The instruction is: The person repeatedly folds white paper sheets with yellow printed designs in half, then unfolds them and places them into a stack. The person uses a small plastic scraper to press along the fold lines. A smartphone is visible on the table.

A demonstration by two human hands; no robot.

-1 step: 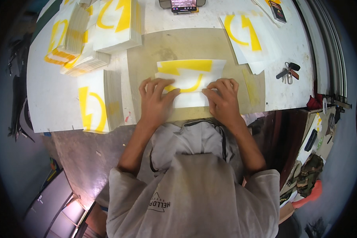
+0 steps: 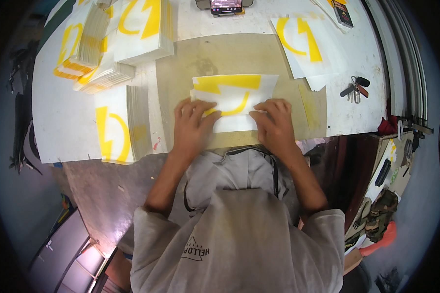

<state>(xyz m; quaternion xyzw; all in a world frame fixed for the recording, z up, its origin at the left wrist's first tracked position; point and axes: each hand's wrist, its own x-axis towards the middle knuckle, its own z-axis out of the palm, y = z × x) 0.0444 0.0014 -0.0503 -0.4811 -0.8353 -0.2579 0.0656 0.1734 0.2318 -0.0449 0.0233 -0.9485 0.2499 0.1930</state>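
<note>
A white paper sheet (image 2: 235, 95) printed with a yellow pattern lies in front of me on a tan mat (image 2: 205, 51). Its near part is turned over in a fold, leaving a plain white strip toward me. At the fold's left end, my left hand (image 2: 194, 124) pinches the paper between thumb and curled fingers. My right hand (image 2: 275, 122) grips the right end the same way, thumb toward the middle. Both palms face down, and the fingertips partly cover the paper's edges.
Stacks of similar printed paper (image 2: 142, 29) stand at the far left, with another stack (image 2: 120, 127) near the left front edge. Loose printed sheets (image 2: 298, 41) lie at the far right, beside a bunch of keys (image 2: 357, 90). A phone (image 2: 226, 6) rests at the back.
The fingers of both hands have shifted very slightly along the paper. The sheet stays in nearly the same place.
</note>
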